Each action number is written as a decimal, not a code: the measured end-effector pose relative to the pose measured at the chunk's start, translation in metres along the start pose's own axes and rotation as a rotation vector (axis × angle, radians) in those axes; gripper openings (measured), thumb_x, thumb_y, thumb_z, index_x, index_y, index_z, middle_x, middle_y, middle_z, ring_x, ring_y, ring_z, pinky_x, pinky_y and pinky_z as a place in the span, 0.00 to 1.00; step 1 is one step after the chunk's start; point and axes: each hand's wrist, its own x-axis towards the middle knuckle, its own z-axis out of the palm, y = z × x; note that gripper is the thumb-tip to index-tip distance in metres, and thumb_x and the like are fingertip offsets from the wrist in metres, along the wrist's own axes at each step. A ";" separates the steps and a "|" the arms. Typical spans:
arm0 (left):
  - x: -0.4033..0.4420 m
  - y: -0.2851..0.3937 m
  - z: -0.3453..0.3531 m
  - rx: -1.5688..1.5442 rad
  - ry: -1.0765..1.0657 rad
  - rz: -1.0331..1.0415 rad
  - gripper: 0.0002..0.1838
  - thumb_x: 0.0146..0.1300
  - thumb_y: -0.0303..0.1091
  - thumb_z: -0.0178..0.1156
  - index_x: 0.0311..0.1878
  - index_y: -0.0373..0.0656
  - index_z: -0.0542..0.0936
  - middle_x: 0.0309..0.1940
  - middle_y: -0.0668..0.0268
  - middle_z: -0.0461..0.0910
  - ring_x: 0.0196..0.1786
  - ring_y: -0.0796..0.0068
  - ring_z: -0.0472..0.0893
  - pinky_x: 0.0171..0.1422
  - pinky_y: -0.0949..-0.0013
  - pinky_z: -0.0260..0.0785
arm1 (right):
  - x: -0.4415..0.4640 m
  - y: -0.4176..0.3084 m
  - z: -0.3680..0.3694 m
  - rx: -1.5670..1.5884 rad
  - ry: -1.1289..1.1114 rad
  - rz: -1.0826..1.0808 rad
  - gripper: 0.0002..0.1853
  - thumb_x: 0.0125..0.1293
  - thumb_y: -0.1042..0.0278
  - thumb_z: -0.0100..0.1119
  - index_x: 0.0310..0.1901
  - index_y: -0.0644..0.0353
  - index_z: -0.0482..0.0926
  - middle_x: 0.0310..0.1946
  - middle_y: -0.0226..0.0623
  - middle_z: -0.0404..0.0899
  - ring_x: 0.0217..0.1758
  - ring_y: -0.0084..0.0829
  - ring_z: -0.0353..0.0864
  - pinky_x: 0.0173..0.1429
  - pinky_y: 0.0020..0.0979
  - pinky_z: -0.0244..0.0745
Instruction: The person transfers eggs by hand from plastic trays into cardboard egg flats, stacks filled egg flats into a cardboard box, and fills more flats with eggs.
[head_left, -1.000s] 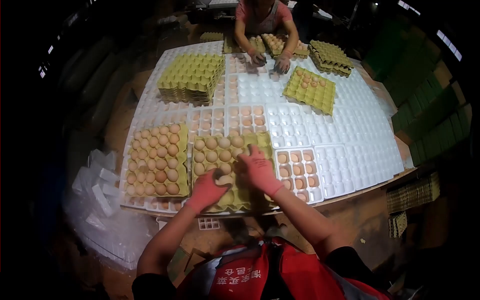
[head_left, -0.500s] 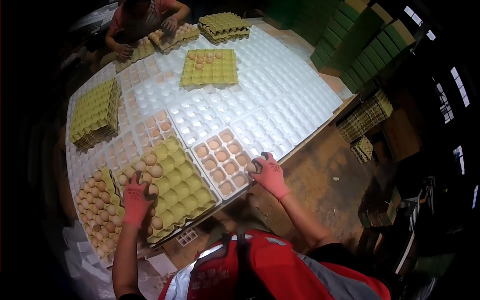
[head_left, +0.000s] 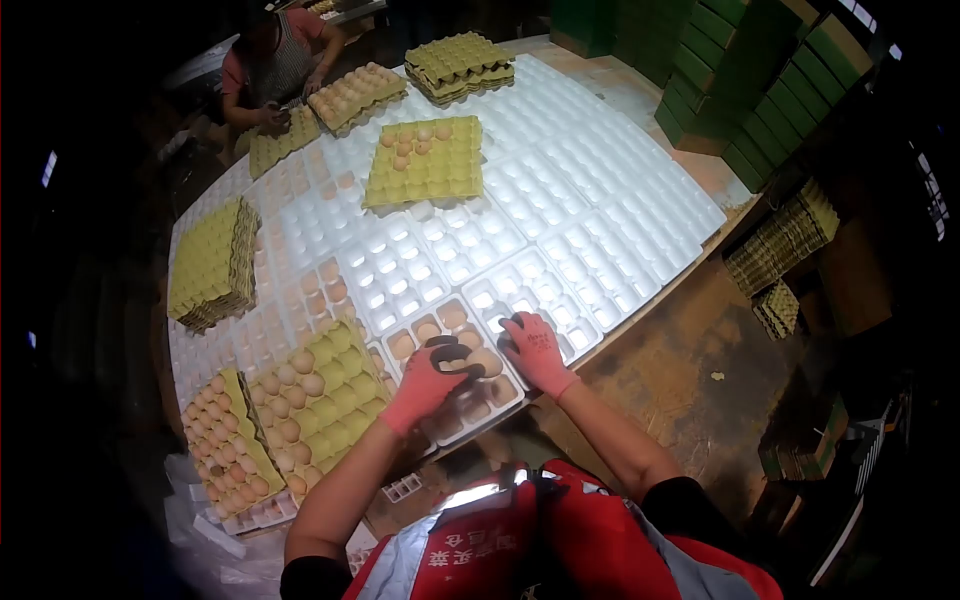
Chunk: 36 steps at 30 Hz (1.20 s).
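My left hand [head_left: 430, 385], in a pink glove with dark fingertips, is over a white plastic egg tray [head_left: 462, 437] at the table's front edge. Its fingers curl around an egg [head_left: 487, 362]; other eggs [head_left: 452, 315] sit in that tray's pockets, some hidden by the hand. My right hand [head_left: 537, 352], gloved alike, is at the same tray's right side with bent fingers; whatever they hold is hidden. To the left lies a yellow pulp tray [head_left: 345, 375], its left part holding several eggs [head_left: 290, 395]. Beside it is a fuller pulp tray of eggs [head_left: 225, 440].
White plastic trays [head_left: 560, 190] cover the table. Stacked pulp trays stand at left [head_left: 212, 265] and at the back [head_left: 458, 65]. A pulp tray with several eggs [head_left: 425, 165] lies mid-table. Across it, a person [head_left: 285, 70] handles trays. Green boxes [head_left: 700, 70] are stacked at right.
My left hand has moved right from the pulp tray to the white egg tray. My right hand has shifted slightly within the view, staying beside that tray. The view has turned a little.
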 end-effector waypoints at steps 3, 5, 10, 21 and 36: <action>0.062 0.017 0.048 0.485 0.247 0.146 0.21 0.52 0.38 0.72 0.50 0.44 0.84 0.63 0.53 0.73 0.57 0.50 0.78 0.59 0.55 0.73 | -0.020 0.006 -0.022 0.101 0.087 0.081 0.21 0.57 0.64 0.69 0.53 0.55 0.78 0.51 0.45 0.74 0.55 0.48 0.74 0.55 0.45 0.73; 0.106 -0.004 0.066 1.074 0.046 0.114 0.19 0.57 0.34 0.66 0.53 0.47 0.81 0.65 0.52 0.71 0.54 0.50 0.79 0.55 0.56 0.75 | -0.025 0.022 -0.037 0.176 0.094 0.108 0.20 0.57 0.66 0.68 0.52 0.55 0.79 0.51 0.45 0.75 0.54 0.48 0.76 0.54 0.45 0.74; 0.144 -0.016 0.073 1.136 -0.016 0.011 0.24 0.60 0.32 0.63 0.61 0.50 0.76 0.60 0.53 0.71 0.52 0.53 0.78 0.52 0.58 0.76 | -0.009 0.029 -0.070 0.346 0.009 0.176 0.19 0.58 0.71 0.66 0.53 0.56 0.80 0.52 0.43 0.76 0.55 0.48 0.76 0.57 0.44 0.75; 0.161 -0.034 0.108 0.756 0.324 0.269 0.26 0.64 0.36 0.57 0.66 0.42 0.71 0.64 0.50 0.70 0.66 0.48 0.68 0.72 0.49 0.58 | 0.038 0.045 -0.073 0.407 -0.035 0.112 0.22 0.57 0.78 0.62 0.56 0.62 0.78 0.57 0.50 0.73 0.60 0.50 0.74 0.62 0.45 0.72; -0.118 -0.079 -0.158 0.795 0.414 -0.121 0.22 0.54 0.27 0.68 0.52 0.41 0.73 0.47 0.58 0.77 0.51 0.57 0.77 0.56 0.60 0.69 | 0.099 -0.084 0.007 -0.116 -0.018 -0.238 0.19 0.58 0.65 0.66 0.52 0.52 0.79 0.53 0.38 0.76 0.58 0.44 0.73 0.65 0.48 0.63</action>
